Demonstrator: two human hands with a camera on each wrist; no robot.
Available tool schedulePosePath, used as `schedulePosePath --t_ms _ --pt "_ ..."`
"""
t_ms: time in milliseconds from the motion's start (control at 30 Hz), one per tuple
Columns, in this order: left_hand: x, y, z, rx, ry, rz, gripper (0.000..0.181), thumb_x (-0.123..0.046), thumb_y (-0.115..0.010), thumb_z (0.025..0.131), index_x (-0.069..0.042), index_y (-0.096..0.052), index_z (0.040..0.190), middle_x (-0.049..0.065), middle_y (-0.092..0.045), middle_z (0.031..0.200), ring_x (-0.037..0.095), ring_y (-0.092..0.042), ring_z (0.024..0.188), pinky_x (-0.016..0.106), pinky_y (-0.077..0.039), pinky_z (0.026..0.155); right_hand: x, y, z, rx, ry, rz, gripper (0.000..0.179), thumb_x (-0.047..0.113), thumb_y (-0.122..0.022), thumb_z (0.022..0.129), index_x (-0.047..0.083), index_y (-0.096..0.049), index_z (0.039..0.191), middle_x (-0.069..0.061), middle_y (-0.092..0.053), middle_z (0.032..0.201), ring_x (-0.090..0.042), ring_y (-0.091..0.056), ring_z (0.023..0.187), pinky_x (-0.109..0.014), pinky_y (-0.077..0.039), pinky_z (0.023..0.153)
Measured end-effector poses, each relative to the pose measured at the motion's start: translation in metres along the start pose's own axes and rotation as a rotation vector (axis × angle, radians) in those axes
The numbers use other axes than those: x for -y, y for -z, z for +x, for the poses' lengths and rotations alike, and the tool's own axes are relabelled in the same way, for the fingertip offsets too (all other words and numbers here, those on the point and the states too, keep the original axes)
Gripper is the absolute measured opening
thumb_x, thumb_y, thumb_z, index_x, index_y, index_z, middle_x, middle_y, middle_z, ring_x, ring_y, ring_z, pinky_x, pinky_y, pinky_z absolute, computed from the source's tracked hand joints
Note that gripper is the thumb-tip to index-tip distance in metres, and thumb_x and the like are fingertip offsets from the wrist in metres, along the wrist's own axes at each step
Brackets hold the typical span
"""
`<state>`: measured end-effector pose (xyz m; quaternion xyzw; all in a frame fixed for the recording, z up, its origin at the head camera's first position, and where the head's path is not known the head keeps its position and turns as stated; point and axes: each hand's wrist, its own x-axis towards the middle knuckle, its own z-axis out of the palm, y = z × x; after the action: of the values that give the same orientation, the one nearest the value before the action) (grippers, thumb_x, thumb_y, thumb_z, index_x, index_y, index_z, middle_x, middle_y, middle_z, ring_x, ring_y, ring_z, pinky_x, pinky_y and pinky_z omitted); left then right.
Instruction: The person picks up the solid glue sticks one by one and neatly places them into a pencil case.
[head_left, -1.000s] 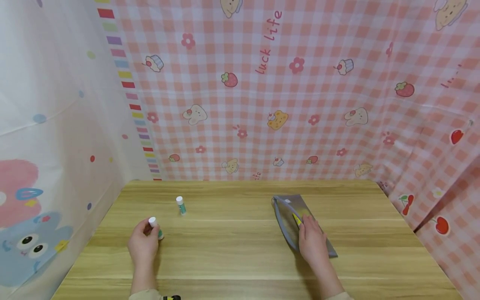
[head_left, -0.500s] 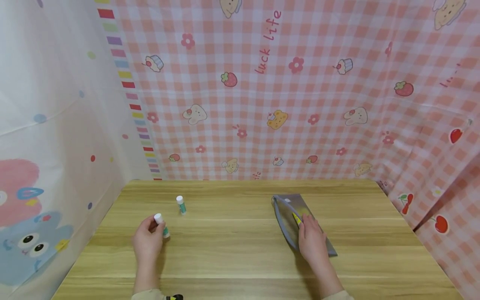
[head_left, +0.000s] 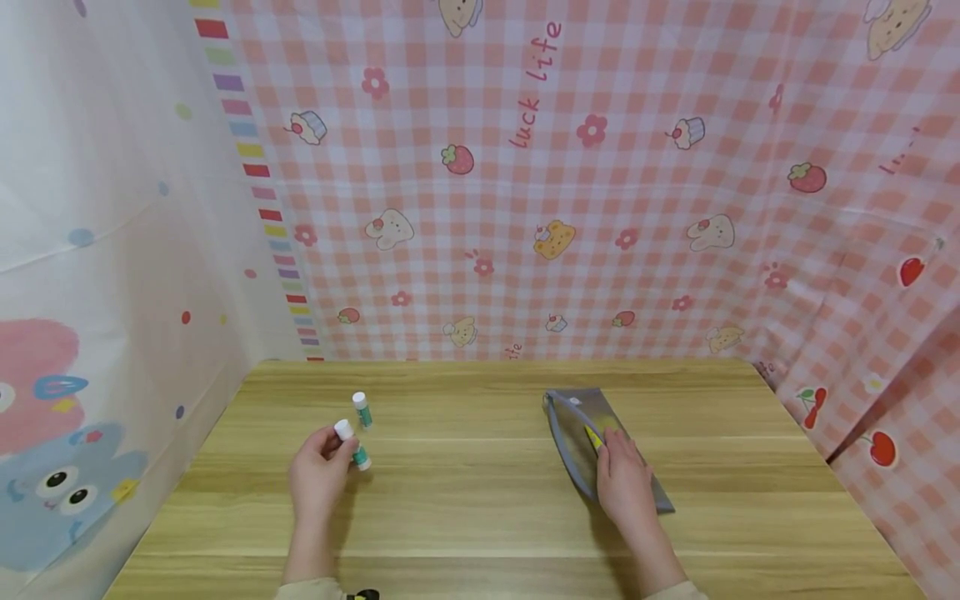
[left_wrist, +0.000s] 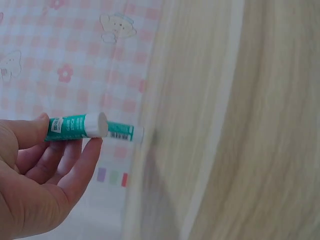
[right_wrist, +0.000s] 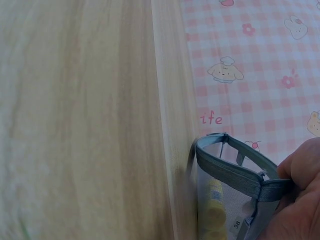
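Left hand [head_left: 318, 479]: thumb and fingertips pinch one glue stick [left_wrist: 67, 127], forearm reaching forward
Its look: green label, white ends, tilted, above the table [head_left: 465, 500] at left
Right hand [head_left: 626, 479]: grips the pouch [head_left: 600, 408] by its rim
Pouch's look: grey, see-through, mouth gaping, something yellow [right_wrist: 216, 205] inside
Second stick [head_left: 363, 412]: upright on the table, just beyond the first

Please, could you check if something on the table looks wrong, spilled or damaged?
Nothing stands out. The glue stick gripped in the left hand is tilted; the other glue stick stands upright on the table. The right hand holds the mesh zipper pouch, which is open. I see no spill or damage.
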<state>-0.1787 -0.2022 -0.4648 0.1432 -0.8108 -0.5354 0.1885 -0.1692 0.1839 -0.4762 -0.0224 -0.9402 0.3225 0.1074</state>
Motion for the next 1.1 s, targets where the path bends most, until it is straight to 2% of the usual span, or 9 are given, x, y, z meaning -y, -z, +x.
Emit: schedulePosePath --t_ms 100,233,467,733,1100 --pt "-0.005 -0.005 -0.002 0.037 0.028 -0.075 0.034 0.001 -0.067 0.091 0.014 -0.059 0.122 0.031 -0.065 0.112 0.008 -0.062 0.081 0.023 -0.059 0.067 0.000 -0.001 0.000 -0.003 0.002 -0.002 0.042 0.009 -0.038 0.104 -0.016 -0.043 0.138 -0.038 -0.038 0.142 -0.058 -0.032 0.132 -0.082 -0.020 0.099" --pt "-0.011 -0.013 -0.005 0.077 0.055 -0.143 0.033 0.000 -0.066 0.092 0.014 -0.059 0.121 0.029 -0.065 0.110 0.007 -0.062 0.080 0.032 -0.061 0.071 0.001 0.000 0.000 -0.001 -0.001 -0.004 0.042 0.009 -0.038 0.104 -0.016 -0.043 0.138 -0.038 -0.037 0.143 -0.057 -0.031 0.133 -0.081 -0.019 0.100" --pt "-0.019 -0.030 -0.011 0.113 0.041 -0.195 0.030 0.003 -0.067 0.091 0.013 -0.060 0.118 0.024 -0.066 0.104 0.009 -0.063 0.079 0.035 -0.061 0.068 0.002 0.000 0.000 0.018 -0.015 0.004 0.043 0.009 -0.037 0.104 -0.016 -0.042 0.139 -0.037 -0.035 0.144 -0.057 -0.029 0.134 -0.081 -0.016 0.101" --pt "-0.024 -0.054 -0.019 0.160 0.019 -0.223 0.030 0.005 -0.068 0.089 0.013 -0.060 0.117 0.026 -0.066 0.103 0.023 -0.068 0.083 0.040 -0.062 0.065 0.000 -0.002 0.000 0.008 -0.011 0.010 0.043 0.009 -0.037 0.104 -0.016 -0.042 0.138 -0.037 -0.036 0.144 -0.057 -0.029 0.134 -0.082 -0.016 0.100" --pt "-0.032 -0.081 -0.037 0.286 0.005 -0.271 0.033 0.004 -0.069 0.088 0.010 -0.060 0.119 0.021 -0.067 0.099 0.025 -0.068 0.081 0.045 -0.061 0.067 0.002 -0.001 -0.001 -0.021 0.013 -0.001 0.040 0.007 -0.039 0.104 -0.017 -0.046 0.135 -0.038 -0.041 0.141 -0.058 -0.034 0.131 -0.081 -0.022 0.099"
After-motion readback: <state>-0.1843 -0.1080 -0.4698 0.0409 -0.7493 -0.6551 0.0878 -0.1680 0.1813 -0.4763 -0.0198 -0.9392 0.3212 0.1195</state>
